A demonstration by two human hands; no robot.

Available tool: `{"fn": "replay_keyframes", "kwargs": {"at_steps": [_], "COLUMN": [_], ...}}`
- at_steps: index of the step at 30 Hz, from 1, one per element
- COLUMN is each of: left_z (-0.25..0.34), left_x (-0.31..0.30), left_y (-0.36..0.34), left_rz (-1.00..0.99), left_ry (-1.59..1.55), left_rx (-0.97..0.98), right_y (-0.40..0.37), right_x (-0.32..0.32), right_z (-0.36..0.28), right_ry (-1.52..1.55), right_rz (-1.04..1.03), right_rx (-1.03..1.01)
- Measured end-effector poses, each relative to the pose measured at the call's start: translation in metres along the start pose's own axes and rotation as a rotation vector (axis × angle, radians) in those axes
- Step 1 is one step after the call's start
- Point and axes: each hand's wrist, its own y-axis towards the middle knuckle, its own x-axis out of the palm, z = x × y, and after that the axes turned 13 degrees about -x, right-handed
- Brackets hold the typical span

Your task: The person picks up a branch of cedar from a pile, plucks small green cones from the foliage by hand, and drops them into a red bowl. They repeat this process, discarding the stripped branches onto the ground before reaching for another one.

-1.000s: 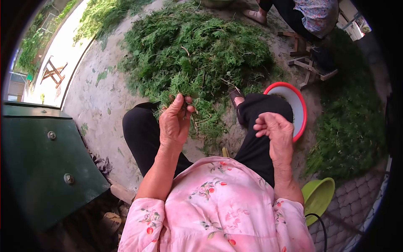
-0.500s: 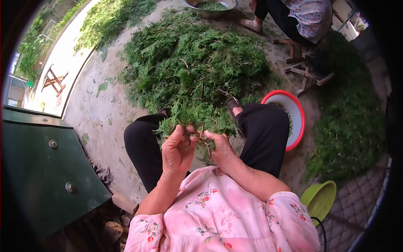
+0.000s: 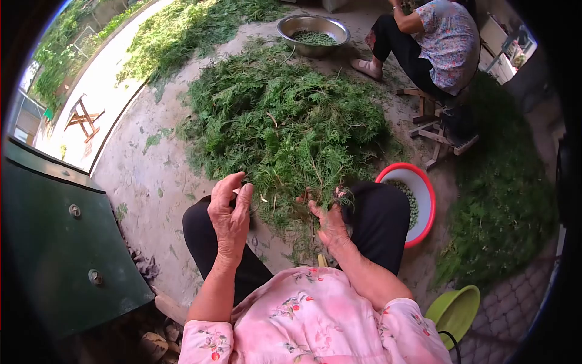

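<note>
The right grip [image 3: 331,225] grasps a leafy sprig [image 3: 317,177]; the left grip [image 3: 229,213] hovers leftward, slack; a green pile [image 3: 267,103] lies beyond.

Green sprigs [image 3: 285,121], red-rimmed white basin [image 3: 424,200]

The right knee [image 3: 382,211] stands between the hands [image 3: 331,225] and basin [image 3: 425,203].

Greenery [image 3: 285,133] partly covers the right hand [image 3: 332,225], so its grip cannot be made out, and the right knee [image 3: 381,215] hides the red-rimmed basin [image 3: 432,209] on its left side. Far right, the top edge cuts off a seated co-worker [image 3: 451,45]; green pieces [image 3: 314,38] in the metal bowl [image 3: 320,53] are too small to identify.
</note>
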Motion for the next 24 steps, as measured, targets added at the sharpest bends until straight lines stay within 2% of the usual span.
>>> {"fn": "replay_keyframes", "kwargs": {"at_steps": [2, 4, 5, 6, 8, 9, 10, 12, 13, 14, 15, 16, 17, 18, 20, 21, 23, 24], "left_z": [0.008, 0.003, 0.000, -0.002, -0.005, -0.003, -0.002, 0.002, 0.007, 0.000, -0.010, -0.019, -0.025, -0.024, -0.015, -0.026, -0.058, -0.055], "left_x": [0.018, 0.039, 0.045, 0.050, 0.059, 0.062, 0.062, 0.056, 0.055, 0.056, 0.058, 0.059, 0.062, 0.064, 0.060, 0.063, 0.072, 0.068], "left_y": [0.012, 0.025, 0.032, 0.034, 0.037, 0.041, 0.040, 0.030, 0.026, 0.026, 0.028, 0.027, 0.019, 0.014, 0.006, 0.005, 0.006, 0.005], "left_rz": [-0.418, -0.596, -0.533, -0.529, -0.308, 0.047, 0.052, -0.048, -0.271, -0.265, -0.331, -0.398, -0.410, -0.327, -0.449, -0.439, -0.363, -0.356], "left_ry": [-0.288, -0.403, -0.168, -0.172, 0.011, 0.214, 0.215, 0.123, -0.109, -0.109, -0.042, 0.026, -0.009, 0.095, -0.051, -0.051, -0.702, -0.703], "left_rx": [-0.177, -0.417, -0.265, -0.266, 0.031, 0.574, 0.573, 0.343, -0.152, -0.159, -0.265, -0.372, -0.374, -0.244, -0.376, -0.381, -0.587, -0.588], "right_y": [-0.003, -0.008, -0.005, -0.004, -0.003, -0.002, -0.003, -0.005, -0.007, -0.008, -0.008, -0.009, -0.011, -0.015, -0.021, -0.024, -0.028, -0.028], "right_x": [0.012, 0.018, 0.014, 0.010, 0.005, 0.004, 0.003, 0.000, -0.003, -0.006, -0.011, -0.017, -0.021, -0.016, -0.001, -0.002, -0.007, -0.010], "right_z": [-0.008, -0.009, 0.002, 0.007, 0.012, 0.015, 0.017, 0.024, 0.028, 0.032, 0.034, 0.035, 0.037, 0.034, 0.025, 0.027, 0.034, 0.038], "right_ry": [0.049, 0.019, -0.104, -0.108, -0.371, -0.372, -0.402, -0.433, -0.417, -0.402, -0.403, -0.659, -0.915, -0.914, -1.038, -1.035, -1.000, -0.999], "right_rz": [0.057, 0.020, -0.021, -0.025, -0.085, -0.091, -0.085, -0.080, -0.077, -0.076, -0.080, -0.129, -0.180, -0.187, -0.259, -0.269, -0.319, -0.326], "right_rx": [0.038, -0.002, -0.074, -0.073, -0.153, -0.151, -0.158, -0.157, -0.164, -0.172, -0.168, -0.282, -0.395, -0.388, -0.459, -0.454, -0.410, -0.407]}}
